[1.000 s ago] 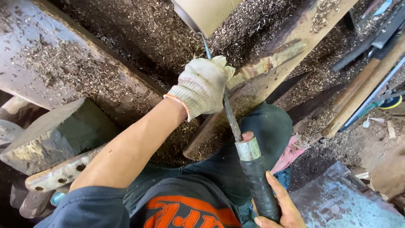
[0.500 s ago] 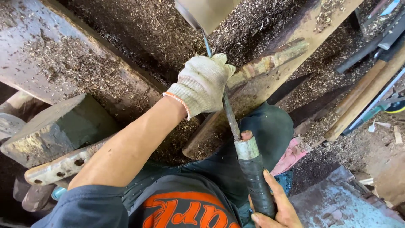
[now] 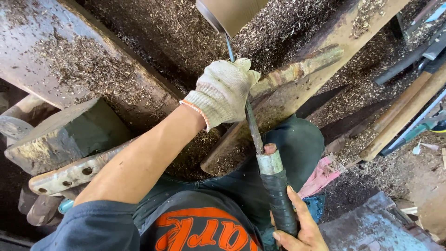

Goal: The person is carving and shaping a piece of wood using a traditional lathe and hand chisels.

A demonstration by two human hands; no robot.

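Observation:
My left hand [image 3: 224, 91], in a white knit glove, grips the steel shaft of a long turning chisel [image 3: 253, 129] and presses it down on a worn wooden tool rest [image 3: 297, 70]. My bare right hand [image 3: 299, 227] holds the chisel's black taped handle [image 3: 278, 197] close to my body. The chisel's tip reaches up to a pale round wooden piece [image 3: 231, 12] at the top edge. Whether the tip touches the piece is hidden by the glove.
Wood shavings [image 3: 153, 32] cover the lathe bed and its heavy beams [image 3: 55, 51]. A metal bar with holes [image 3: 76, 173] lies at the left. Long wooden tool handles [image 3: 404, 111] lean at the right, with a pink rag [image 3: 320, 179] and a blue metal plate [image 3: 376, 227] below.
The view has shifted slightly. Both hands keep the same grip on the chisel, in almost the same place.

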